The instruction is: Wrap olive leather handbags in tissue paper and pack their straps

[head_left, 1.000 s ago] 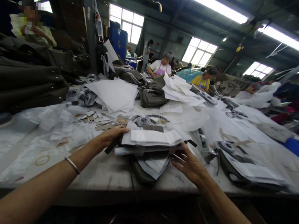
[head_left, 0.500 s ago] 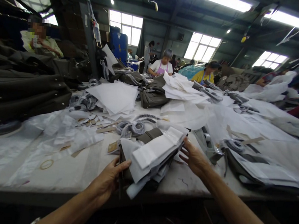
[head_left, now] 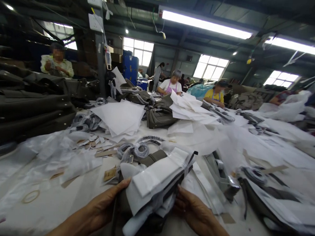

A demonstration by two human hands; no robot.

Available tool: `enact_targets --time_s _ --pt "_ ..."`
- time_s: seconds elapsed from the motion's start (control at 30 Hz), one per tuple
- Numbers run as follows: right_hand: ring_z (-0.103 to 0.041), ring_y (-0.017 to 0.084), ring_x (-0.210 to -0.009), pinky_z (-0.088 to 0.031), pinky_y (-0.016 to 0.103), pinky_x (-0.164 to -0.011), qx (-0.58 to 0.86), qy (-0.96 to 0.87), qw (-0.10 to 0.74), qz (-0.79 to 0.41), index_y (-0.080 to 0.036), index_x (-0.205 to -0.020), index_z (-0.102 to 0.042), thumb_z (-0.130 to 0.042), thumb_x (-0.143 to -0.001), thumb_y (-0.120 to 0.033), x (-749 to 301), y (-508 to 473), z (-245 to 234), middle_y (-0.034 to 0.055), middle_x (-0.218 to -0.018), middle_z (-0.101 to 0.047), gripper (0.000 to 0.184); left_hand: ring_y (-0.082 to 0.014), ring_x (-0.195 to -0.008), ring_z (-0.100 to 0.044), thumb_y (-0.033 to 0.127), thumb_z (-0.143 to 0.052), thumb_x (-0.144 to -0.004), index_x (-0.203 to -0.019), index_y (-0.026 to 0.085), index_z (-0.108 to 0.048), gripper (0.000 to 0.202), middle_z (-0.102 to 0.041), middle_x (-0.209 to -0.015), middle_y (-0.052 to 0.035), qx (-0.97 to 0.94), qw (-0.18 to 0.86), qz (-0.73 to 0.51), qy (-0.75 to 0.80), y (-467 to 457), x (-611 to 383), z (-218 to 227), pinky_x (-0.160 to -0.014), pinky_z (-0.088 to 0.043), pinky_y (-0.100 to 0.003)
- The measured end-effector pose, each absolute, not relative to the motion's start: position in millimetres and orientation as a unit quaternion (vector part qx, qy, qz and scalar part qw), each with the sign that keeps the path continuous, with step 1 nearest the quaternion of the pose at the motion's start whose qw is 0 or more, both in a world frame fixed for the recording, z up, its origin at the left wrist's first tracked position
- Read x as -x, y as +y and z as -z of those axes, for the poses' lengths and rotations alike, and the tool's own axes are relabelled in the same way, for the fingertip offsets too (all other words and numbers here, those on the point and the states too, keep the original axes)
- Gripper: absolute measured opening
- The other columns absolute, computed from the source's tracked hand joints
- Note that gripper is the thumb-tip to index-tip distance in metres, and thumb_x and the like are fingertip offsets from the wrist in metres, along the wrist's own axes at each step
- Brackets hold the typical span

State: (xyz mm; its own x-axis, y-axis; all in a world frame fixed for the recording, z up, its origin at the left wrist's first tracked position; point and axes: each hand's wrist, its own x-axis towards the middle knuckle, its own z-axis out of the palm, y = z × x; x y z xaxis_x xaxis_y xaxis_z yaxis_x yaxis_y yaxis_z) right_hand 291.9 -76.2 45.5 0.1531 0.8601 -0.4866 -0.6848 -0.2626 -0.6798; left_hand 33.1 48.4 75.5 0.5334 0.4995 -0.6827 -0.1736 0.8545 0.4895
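Note:
A dark olive bag (head_left: pixel 155 157) stuffed with white wrapping sheets (head_left: pixel 161 170) is tilted at the near edge of the table, between both hands. My left hand (head_left: pixel 105 202) grips its left side, thumb on top and the other fingers mostly hidden behind. On the other side, my right hand (head_left: pixel 190 207) is closed on the lower right edge, its fingertips partly hidden by the bag and shadow. Just beyond the bag lie coiled, plastic-wrapped straps (head_left: pixel 136 150). A small tan tag (head_left: pixel 110 174) lies to its left.
Dark bags (head_left: pixel 24 113) are piled at left. White sheets (head_left: pixel 120 117) and a finished-looking dark bag (head_left: pixel 160 116) lie farther back. Clear plastic bags (head_left: pixel 45 154) and a rubber band (head_left: pixel 31 196) are on the left; another bag (head_left: pixel 282 207) lies right. Several people work beyond the table.
My right hand has moved from the bag's upper right corner down to its lower right edge. My left hand keeps its hold. The camera view has shifted upward.

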Motion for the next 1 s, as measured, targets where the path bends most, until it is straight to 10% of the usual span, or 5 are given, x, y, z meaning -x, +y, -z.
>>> enact_targets --time_s 0.13,0.3,0.57,1.0 --pt "-0.064 0.012 -0.063 -0.051 0.025 -0.073 0.392 -0.127 0.635 -0.653 -0.014 -0.081 -0.069 -0.087 -0.068 -0.031 -284 -70 -43 -0.0001 -0.071 -0.071 0.028 -0.0281 -0.074 -0.073 0.027 -0.078 -0.077 -0.112 0.005 -0.062 0.045 -0.075 -0.087 -0.0143 -0.216 0.843 -0.191 0.453 49 -37 -72 -0.077 -0.061 -0.038" --pt "-0.069 0.027 -0.097 -0.055 0.038 -0.083 0.293 -0.072 0.707 -0.64 -0.017 -0.097 -0.072 -0.085 -0.065 -0.044 -254 -64 -26 0.006 -0.092 -0.077 0.043 -0.033 -0.092 -0.072 0.033 -0.086 -0.063 -0.117 0.014 -0.062 0.062 -0.076 -0.09 -0.0103 -0.314 0.794 -0.245 0.46 33 -53 -77 -0.081 -0.061 -0.039" --pt "-0.07 0.028 -0.096 -0.055 0.041 -0.087 0.24 -0.122 0.809 -0.523 -0.018 -0.098 -0.071 -0.084 -0.066 -0.042 -266 -87 -56 0.0053 -0.093 -0.076 0.042 -0.036 -0.107 -0.066 0.035 -0.089 -0.054 -0.123 0.021 -0.06 0.077 -0.075 -0.103 -0.0064 -0.467 0.689 -0.341 0.437 9 -86 -124 -0.086 -0.06 -0.038" --pt "-0.066 0.026 -0.108 -0.059 0.035 -0.086 0.404 -0.157 0.88 -0.194 -0.03 -0.104 -0.069 -0.079 -0.067 -0.018 -465 -232 -140 -0.002 -0.106 -0.075 0.04 -0.0193 -0.098 -0.064 0.04 -0.074 -0.075 -0.119 0.019 -0.061 0.05 -0.067 -0.112 -0.0059 -0.618 0.768 -0.114 0.12 -34 -338 -212 -0.08 -0.053 -0.029"
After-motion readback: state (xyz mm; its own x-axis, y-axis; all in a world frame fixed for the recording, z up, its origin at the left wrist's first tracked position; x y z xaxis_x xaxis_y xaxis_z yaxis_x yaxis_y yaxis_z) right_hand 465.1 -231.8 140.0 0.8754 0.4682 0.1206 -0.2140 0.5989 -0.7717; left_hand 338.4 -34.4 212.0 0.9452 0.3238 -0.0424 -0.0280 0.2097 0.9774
